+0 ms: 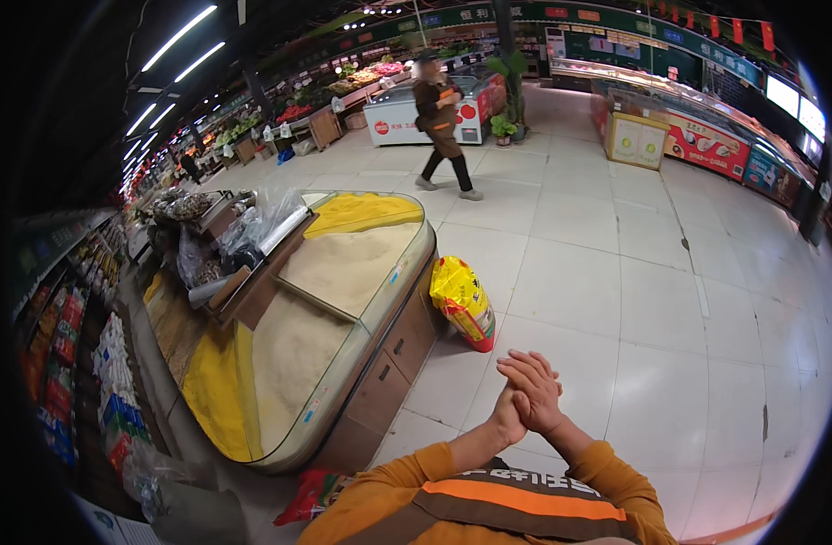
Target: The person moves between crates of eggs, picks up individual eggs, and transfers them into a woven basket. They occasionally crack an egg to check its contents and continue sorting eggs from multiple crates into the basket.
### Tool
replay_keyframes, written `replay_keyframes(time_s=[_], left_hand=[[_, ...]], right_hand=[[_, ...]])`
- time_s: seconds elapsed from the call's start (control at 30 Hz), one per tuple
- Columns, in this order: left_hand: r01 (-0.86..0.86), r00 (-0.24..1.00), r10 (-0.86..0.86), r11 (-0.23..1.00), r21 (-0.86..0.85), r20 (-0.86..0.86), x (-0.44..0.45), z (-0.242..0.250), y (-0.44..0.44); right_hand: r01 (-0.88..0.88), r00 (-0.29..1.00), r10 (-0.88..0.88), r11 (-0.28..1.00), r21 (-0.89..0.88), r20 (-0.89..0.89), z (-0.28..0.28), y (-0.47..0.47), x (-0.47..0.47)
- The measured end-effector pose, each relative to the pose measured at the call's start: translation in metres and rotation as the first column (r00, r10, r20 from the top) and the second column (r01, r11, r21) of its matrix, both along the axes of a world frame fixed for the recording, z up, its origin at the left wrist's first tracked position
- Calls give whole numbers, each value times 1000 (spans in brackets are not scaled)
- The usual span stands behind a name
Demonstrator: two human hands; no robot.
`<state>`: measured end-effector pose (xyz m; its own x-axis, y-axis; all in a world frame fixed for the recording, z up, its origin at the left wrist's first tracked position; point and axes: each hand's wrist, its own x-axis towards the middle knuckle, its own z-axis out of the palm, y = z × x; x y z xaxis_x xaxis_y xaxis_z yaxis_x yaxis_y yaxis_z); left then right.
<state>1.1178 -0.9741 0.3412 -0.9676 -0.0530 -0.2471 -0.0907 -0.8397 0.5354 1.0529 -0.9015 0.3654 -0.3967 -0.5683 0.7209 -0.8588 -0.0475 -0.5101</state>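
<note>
My left hand (509, 417) and my right hand (540, 397) are clasped together in front of my chest, above the tiled floor. The right hand's fingers lie over the left hand, whose fingers are largely hidden behind it. No object shows in either one. Just beyond them, a yellow and red plastic sack (462, 300) stands upright on the floor. It leans close to the side of a glass-edged bulk grain bin (388, 334). Pale grain (348, 262) and yellow grain (215, 388) fill the bin's compartments.
A worker in a brown apron (443, 122) walks past a chest freezer (394, 122). Plastic bags (269, 211) lie on the bin's raised shelf. Packaged goods (116, 361) line the left shelving. A red package (311, 496) sits by my left elbow. Display counters (705, 143) stand at far right.
</note>
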Motion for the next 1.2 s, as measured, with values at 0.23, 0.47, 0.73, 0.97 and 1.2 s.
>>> replay_keyframes(time_s=[0.23,0.47,0.73,0.97,1.2], left_hand=[[69,945,24,960,271,-325,-137,32,-58],[148,888,-249,950,-275,-386,-227,34,-138],[116,958,-263,725,-679,-116,-324,-15,-198],[221,942,-333,539,-813,35,-388,-34,-193],[274,847,-409,-211,-938,339,-484,-15,-123]], right_hand=[[-66,-32,921,385,-920,388,58,-89,-114],[71,614,449,788,-611,649,44,-161,-196],[-77,988,125,909,411,-92,56,-192,-285],[-267,951,301,686,677,70,54,-177,-375],[-675,732,313,452,583,605,13,-143,-499]])
